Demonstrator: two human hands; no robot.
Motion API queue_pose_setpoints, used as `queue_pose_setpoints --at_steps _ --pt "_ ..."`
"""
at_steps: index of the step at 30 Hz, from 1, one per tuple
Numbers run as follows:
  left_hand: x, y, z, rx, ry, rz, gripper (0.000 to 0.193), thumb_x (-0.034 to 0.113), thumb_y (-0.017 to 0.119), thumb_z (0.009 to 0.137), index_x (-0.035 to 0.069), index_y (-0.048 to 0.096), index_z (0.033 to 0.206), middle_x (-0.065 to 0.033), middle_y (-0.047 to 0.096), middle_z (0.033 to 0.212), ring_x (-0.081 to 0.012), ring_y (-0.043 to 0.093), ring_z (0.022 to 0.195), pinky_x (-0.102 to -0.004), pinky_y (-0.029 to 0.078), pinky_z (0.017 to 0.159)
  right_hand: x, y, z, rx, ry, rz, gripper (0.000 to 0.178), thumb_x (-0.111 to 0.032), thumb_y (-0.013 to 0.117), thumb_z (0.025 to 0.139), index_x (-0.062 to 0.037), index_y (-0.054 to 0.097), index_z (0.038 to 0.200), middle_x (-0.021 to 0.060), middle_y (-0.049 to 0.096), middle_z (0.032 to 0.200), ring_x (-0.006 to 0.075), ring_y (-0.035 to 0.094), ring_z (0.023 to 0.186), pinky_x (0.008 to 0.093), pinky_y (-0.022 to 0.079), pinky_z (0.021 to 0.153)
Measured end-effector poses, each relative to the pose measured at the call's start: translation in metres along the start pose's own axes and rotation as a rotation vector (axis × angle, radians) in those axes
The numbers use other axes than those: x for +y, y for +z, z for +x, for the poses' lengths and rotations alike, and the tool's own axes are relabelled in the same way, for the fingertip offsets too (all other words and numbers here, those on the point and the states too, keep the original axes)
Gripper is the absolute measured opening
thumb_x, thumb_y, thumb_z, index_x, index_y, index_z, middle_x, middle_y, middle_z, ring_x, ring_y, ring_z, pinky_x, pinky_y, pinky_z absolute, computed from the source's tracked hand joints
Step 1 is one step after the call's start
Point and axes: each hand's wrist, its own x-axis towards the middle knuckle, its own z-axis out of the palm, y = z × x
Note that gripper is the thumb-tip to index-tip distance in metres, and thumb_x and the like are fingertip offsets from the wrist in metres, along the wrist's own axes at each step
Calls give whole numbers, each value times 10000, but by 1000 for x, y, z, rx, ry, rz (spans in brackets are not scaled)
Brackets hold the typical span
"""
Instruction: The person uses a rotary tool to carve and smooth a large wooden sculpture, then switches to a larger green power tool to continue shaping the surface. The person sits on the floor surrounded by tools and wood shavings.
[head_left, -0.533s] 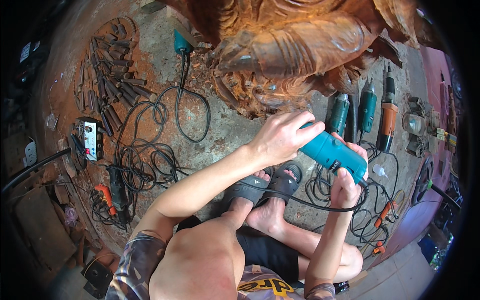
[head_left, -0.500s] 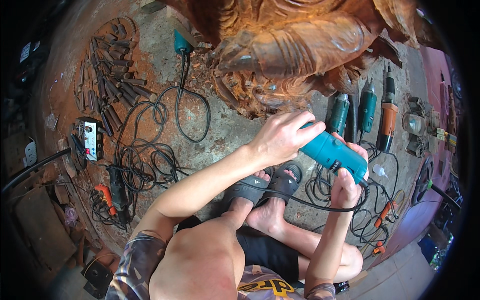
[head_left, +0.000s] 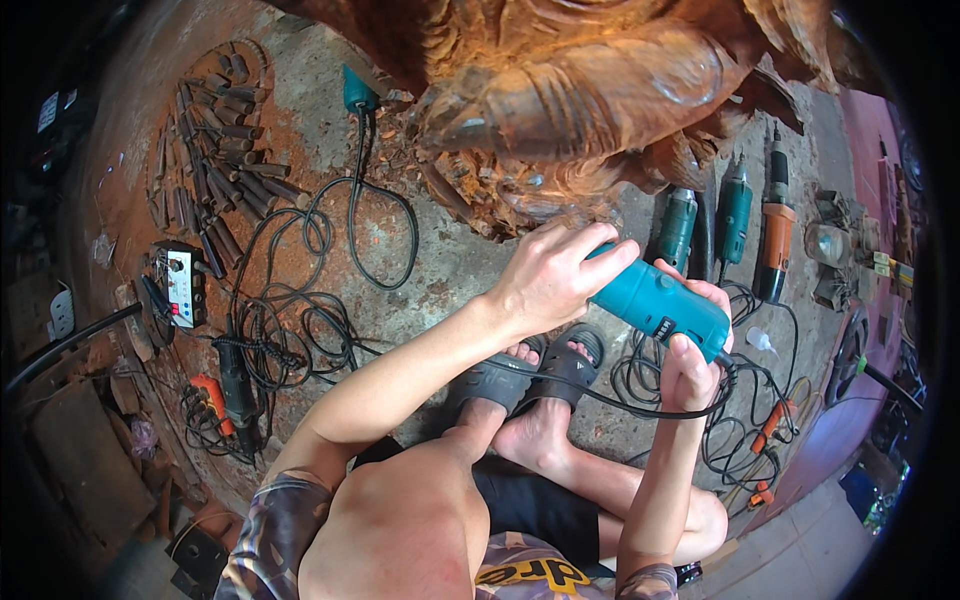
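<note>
Both my hands are closed around a teal electric grinder [head_left: 665, 303] with a black cord, held slantwise above my feet. My left hand [head_left: 563, 277] wraps its front end, hiding the tip. My right hand [head_left: 694, 352] grips the rear end near the cord, thumb along the near side and fingers over the far side. Just beyond my left hand is a large brown wood carving [head_left: 590, 105] with curved, ridged folds; its lower rough part nearly meets my fingers. Whether the hidden tip touches the wood, I cannot tell.
Teal grinders [head_left: 736, 215] and an orange one [head_left: 777, 240] lie to the right. At the left are a pile of dark-handled chisels [head_left: 225, 160], a control box [head_left: 183, 285] and a black rotary tool [head_left: 237, 385]. Tangled cords [head_left: 300, 330] and my sandalled feet [head_left: 495, 380] are below the carving.
The grinder and both hands have shifted slightly to the left, and the grinder has rolled a little in my grip. Both hands stay closed on it.
</note>
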Motion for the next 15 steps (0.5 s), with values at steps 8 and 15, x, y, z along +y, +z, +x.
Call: queue_pose_setpoints --at_steps 8,15 --pt "-4 1 -3 -22 37 5 588 19 805 618 126 705 1187 -63 665 1096 -255 712 875 -363 604 726 8 3 -7 23 -13 48 688 -246 876 756 -2 538 1303 348 572 1387 387 579 1311 501 448 1134" --pt "-3 -1 -1 -16 40 -46 562 15 803 610 111 709 1156 -66 659 1058 -270 701 885 -375 598 742 15 0 -11 38 -17 43 704 -266 886 756 -9 534 1310 345 570 1394 390 569 1323 508 438 1140"
